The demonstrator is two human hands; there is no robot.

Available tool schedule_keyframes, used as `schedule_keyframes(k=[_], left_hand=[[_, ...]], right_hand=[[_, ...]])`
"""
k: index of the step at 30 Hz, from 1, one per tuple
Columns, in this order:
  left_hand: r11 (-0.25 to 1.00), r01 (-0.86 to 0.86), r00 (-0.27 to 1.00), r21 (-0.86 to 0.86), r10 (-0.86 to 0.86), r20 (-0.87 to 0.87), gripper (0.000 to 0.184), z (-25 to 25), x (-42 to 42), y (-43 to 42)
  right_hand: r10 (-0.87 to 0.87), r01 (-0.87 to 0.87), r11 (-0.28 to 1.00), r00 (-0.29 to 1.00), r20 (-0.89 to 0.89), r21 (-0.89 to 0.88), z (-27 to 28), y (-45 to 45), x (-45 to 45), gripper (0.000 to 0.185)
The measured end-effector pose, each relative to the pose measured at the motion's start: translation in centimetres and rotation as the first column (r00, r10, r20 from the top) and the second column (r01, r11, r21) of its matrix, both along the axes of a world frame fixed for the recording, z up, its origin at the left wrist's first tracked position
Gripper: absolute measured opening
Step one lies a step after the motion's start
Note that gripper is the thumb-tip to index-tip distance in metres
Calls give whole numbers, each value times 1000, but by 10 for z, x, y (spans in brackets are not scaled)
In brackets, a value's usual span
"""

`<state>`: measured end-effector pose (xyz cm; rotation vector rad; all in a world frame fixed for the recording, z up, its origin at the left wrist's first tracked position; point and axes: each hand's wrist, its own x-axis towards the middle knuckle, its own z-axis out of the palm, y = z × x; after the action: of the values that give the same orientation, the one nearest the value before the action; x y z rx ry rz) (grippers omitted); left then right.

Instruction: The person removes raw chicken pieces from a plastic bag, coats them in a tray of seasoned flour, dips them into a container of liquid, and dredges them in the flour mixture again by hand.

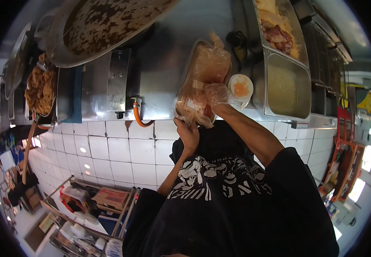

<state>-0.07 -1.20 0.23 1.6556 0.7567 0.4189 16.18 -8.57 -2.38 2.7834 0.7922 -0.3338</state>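
Note:
A metal tray (180,93) at the counter's front edge holds clear plastic bags (213,64) with pale orange-pink contents that I cannot name. My left hand (188,133), bare, is closed on the bunched plastic at the tray's near end. My right hand (216,95) wears a clear plastic glove and presses down over the tray's right side. Its fingers are curled, and whatever lies under them is hidden. Just right of that hand stands a white round tub (247,101) with orange bits on top.
Deep steel pans stand at right, one with pale liquid (281,85), another with meat pieces (279,39). A large pan of dark oil (108,28) sits upper left over a burner (117,81) with an orange hose (139,118). Fried pieces (41,90) fill a container far left.

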Motion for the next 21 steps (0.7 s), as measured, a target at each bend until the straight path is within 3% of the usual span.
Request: schedule_keyframes(k=[3,6,8,9,11,13,15,17,21], left_hand=[[999,12,1000,-46,-12,7,33,0,-10,2],[1000,-16,997,-13,17,71,30,-5,-3,2],[997,-48,996,-63,52,72,29,-19,1,5],[993,-52,997,-102,58,56,29,-23,1,6],[978,-119,985,-171,137,102,29,-26,3,7],[986,-10,997,-166,22,71,32,-30,-3,12],[981,-82,994,-176,92,54,27,-27,0,9],[949,-92,981,-302,138,136,28,-29,0,6],[960,-94,988,-263,122,91,28,-24,0,6]], right_hand=[[20,-25,994,999,-49,-107,11,5,-5,11],[11,-5,980,1000,29,-198,36,1,12,16],[227,-226,973,914,-335,42,35,-16,44,23],[257,-261,965,907,-333,34,42,-22,51,23],[449,-309,879,792,-414,363,60,-32,58,22],[375,-262,920,807,-455,293,72,-26,68,23],[294,-209,952,833,-470,225,76,-12,80,23],[127,-69,989,851,-509,130,77,-3,85,25],[349,-280,933,856,-382,225,62,8,85,20]])
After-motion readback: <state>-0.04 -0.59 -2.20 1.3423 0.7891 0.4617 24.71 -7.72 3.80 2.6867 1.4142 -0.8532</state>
